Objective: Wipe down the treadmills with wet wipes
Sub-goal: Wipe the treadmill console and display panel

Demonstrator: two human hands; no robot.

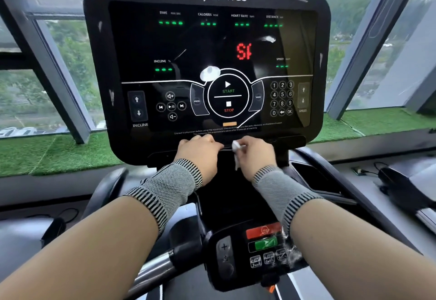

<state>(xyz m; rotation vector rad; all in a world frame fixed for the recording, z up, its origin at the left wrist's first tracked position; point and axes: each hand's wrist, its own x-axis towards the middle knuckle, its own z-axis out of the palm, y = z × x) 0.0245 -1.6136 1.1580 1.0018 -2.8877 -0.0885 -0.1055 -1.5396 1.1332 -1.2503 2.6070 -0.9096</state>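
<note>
Wipe (236, 149) pinched in right hand (256, 155) fingers at console (207, 63) bottom edge, left hand (199, 152) fingers curled on same edge.

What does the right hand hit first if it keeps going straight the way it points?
Probably the console's lower edge: the right hand, pinching the wet wipe, points forward and up at it and already looks almost touching. Depth is unclear from one view.

The treadmill console (207, 68) reads "Fitness" on its far edge, with TIME, CALORIES, HEART RATE, DISTANCE, INCLINE and SPEED over green dashes. Nearer stand START, STOP, PROG, MODE, a keypad (282, 98) 0–9 with OK at right, and INCLINE at left.
</note>
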